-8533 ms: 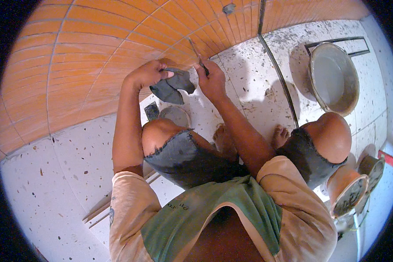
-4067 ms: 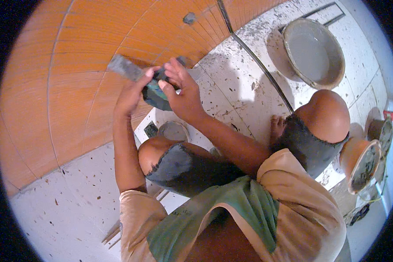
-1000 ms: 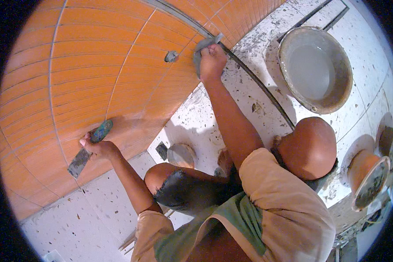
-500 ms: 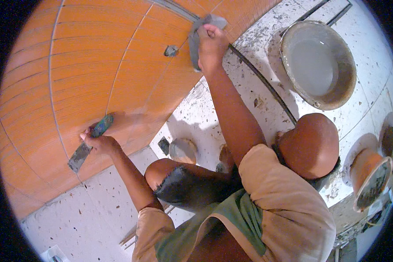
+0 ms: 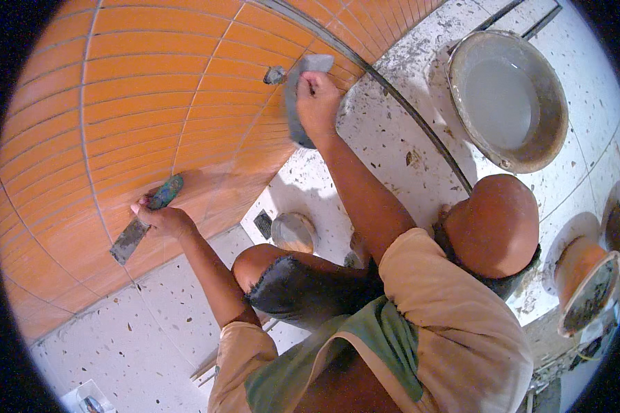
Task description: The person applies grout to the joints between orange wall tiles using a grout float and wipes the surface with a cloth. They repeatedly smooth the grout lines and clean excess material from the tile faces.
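Note:
My right hand (image 5: 317, 110) presses a grey sponge (image 5: 297, 113) against the orange tiled wall (image 5: 145, 76), with the fingers closed on it. A grey-smeared hole (image 5: 275, 75) in the wall lies just left of the sponge. Lower on the left, my left hand (image 5: 164, 220) is closed around a putty knife (image 5: 131, 241). Its worn green handle points up and away, close to the wall, while its flat grey blade slants down to the left. Thin pale joint lines cross the wall.
To the right on the speckled white floor stands a round basin (image 5: 506, 165) of cloudy water. A dark hose-like strip (image 5: 420, 127) runs between wall and my knee. A small round container (image 5: 293, 233) sits before my knees; an orange-brown bucket (image 5: 585, 286) leans at far right.
My right hand and the sponge have moved down the wall and slightly left, toward me. The left hand with the putty knife has hardly shifted.

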Motion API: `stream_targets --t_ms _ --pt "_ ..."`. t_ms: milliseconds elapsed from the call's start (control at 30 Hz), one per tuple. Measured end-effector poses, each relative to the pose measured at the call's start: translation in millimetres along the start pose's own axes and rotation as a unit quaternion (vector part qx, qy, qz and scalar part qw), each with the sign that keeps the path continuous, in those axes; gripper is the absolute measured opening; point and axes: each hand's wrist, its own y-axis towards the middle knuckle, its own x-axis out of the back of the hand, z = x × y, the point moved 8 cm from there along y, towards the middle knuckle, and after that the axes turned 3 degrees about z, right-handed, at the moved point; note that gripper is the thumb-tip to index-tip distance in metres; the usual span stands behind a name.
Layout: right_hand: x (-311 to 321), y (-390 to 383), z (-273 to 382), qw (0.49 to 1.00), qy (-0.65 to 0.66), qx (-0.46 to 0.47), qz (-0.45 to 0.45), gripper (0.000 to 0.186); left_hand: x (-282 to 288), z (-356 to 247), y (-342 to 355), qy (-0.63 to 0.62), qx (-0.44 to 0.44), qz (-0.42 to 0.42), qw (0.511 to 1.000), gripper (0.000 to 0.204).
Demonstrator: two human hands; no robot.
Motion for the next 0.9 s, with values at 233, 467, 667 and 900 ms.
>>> stream_targets --t_ms 233,467,667,900 --pt "10.5 18.5 -19.1 0.994 0.029 -0.101 0.014 0.008 1.1 6.6 3.3 -0.01 -0.004 0.066 0.998 0.034" --pt "-8.5 40.7 86.3 0.984 0.17 -0.058 -0.015 0.006 -1.5 4.0 1.2 -0.007 -0.003 0.045 0.999 0.032" --pt "-39.3 16.0 142.4 0.986 0.085 0.094 0.112 0.009 3.3 8.2 3.2 0.009 0.028 0.032 0.999 0.038" --pt "-4.5 51.4 100.2 0.979 -0.091 0.184 0.011 0.009 0.7 16.6 6.7 0.0 0.032 0.032 0.999 0.036"
